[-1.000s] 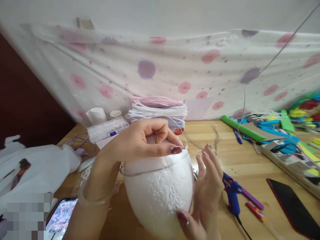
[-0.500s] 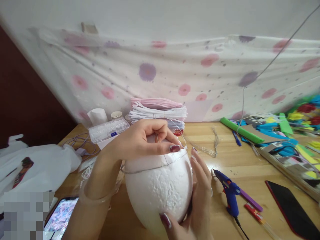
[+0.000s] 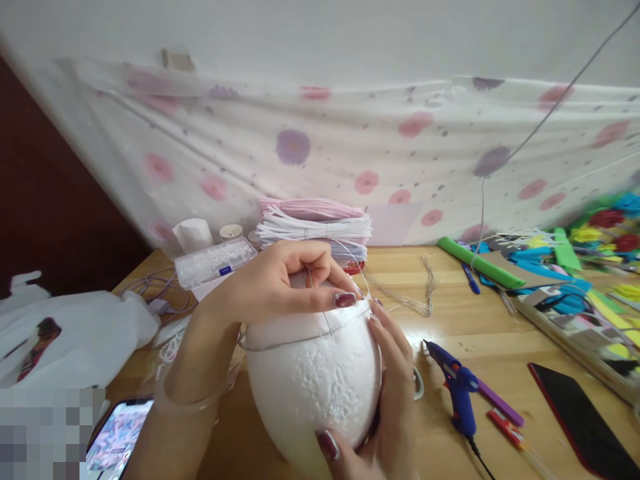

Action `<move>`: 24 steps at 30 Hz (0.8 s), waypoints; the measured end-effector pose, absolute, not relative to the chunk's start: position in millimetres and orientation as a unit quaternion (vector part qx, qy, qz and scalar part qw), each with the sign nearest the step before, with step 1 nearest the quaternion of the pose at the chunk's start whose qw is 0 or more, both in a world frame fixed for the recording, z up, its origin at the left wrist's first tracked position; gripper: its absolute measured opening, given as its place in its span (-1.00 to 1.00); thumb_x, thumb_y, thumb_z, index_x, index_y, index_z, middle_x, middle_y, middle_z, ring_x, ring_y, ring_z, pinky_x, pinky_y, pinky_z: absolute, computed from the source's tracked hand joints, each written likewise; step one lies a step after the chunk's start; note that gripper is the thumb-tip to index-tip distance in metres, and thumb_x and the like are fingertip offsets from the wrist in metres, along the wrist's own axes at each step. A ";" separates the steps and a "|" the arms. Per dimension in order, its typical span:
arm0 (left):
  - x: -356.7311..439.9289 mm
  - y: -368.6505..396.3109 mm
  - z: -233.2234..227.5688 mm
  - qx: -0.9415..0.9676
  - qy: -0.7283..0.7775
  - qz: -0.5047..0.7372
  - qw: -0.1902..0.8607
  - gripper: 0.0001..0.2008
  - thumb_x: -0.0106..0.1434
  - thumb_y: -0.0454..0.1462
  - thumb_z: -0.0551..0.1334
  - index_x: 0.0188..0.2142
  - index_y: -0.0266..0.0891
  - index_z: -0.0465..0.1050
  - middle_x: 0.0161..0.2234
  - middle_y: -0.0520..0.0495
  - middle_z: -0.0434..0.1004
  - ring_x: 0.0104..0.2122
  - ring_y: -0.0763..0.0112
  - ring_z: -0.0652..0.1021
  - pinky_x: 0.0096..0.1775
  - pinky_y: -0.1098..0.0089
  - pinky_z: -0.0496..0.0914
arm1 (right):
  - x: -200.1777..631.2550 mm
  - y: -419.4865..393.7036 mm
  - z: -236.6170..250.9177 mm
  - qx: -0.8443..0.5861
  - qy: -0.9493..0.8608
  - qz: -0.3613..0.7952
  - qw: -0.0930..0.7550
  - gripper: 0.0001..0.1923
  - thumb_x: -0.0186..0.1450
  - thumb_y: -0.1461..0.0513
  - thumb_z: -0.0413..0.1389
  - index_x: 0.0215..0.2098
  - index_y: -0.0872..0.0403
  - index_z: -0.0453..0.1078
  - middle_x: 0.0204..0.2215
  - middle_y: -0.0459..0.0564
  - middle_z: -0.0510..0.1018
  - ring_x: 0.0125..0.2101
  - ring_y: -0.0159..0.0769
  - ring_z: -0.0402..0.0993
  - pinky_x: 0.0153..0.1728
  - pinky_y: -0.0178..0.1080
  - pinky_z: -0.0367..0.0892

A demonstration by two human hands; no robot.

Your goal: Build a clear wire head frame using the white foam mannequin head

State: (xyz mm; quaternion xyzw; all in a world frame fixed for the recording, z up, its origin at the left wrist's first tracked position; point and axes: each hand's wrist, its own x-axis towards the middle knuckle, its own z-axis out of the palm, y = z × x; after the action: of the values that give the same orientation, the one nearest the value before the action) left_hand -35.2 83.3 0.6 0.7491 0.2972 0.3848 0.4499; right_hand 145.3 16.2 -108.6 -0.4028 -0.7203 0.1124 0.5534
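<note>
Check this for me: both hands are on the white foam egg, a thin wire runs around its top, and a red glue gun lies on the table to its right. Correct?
Not quite. The head view shows the glue gun is blue, not red. The rest holds: the left hand and right hand are on the white foam egg, with thin wire around its top.

Two bare forearms and hands of one person, seen from above, beside the white foam egg (image 3: 313, 383) that serves as landmark. Left hand (image 3: 280, 283), at the top of the egg: no sleeve is visible along the forearm; a thin, clear, glassy bangle (image 3: 193, 400) circles the wrist, just left of the egg. The thumbnail carries dark red, glossy polish. Right hand (image 3: 393, 383), at the right flank of the egg: no ring shows on the visible fingers; the nails are longish, rounded and painted the same dark red, one thumbnail showing plainly at the egg's lower edge.
</note>
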 end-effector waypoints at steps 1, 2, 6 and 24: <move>-35.2 83.3 0.8 0.750 0.297 0.385 0.449 -0.64 0.23 -0.32 0.33 -0.52 -0.21 0.13 -0.19 -0.11 0.69 -0.10 0.29 0.62 -0.11 0.34 0.45 | 145.2 16.2 -108.5 -0.402 -0.721 0.109 0.554 0.10 -0.06 0.09 0.34 0.39 -0.26 -0.03 0.32 0.01 0.15 0.26 0.47 0.10 0.13 0.41 0.24; -35.2 83.3 1.0 0.751 0.295 0.385 0.448 -0.64 0.23 -0.31 0.33 -0.52 -0.20 0.13 -0.20 -0.11 0.70 -0.11 0.30 0.62 -0.11 0.34 0.45 | 145.1 16.1 -108.4 -0.401 -0.722 0.106 0.554 0.10 -0.06 0.10 0.34 0.39 -0.26 -0.03 0.32 0.01 0.15 0.26 0.47 0.10 0.13 0.39 0.25; -36.0 83.5 0.7 0.750 0.292 0.389 0.448 -0.64 0.24 -0.29 0.33 -0.52 -0.20 0.13 -0.21 -0.10 0.70 -0.12 0.31 0.62 -0.11 0.35 0.46 | 144.1 14.4 -106.8 -0.401 -0.722 0.100 0.556 0.06 -0.02 0.09 0.31 0.39 -0.21 -0.01 0.31 0.04 0.17 0.28 0.41 0.10 0.16 0.34 0.24; -35.8 86.0 0.0 0.757 0.299 0.390 0.430 -0.61 0.23 -0.23 0.35 -0.52 -0.21 0.13 -0.22 -0.14 0.69 -0.12 0.29 0.64 -0.15 0.39 0.44 | 147.6 11.4 -115.3 -0.357 -0.728 0.156 0.565 -0.19 0.31 -0.09 0.06 0.39 0.02 -0.07 0.34 0.20 0.06 0.35 0.15 -0.02 0.27 0.34 -0.01</move>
State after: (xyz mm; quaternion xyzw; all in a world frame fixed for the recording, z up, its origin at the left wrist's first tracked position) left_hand -35.8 86.0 0.0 0.7572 0.2987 0.3903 0.4302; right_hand 147.6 11.4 -115.3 -0.3566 -0.7279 0.1555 0.5647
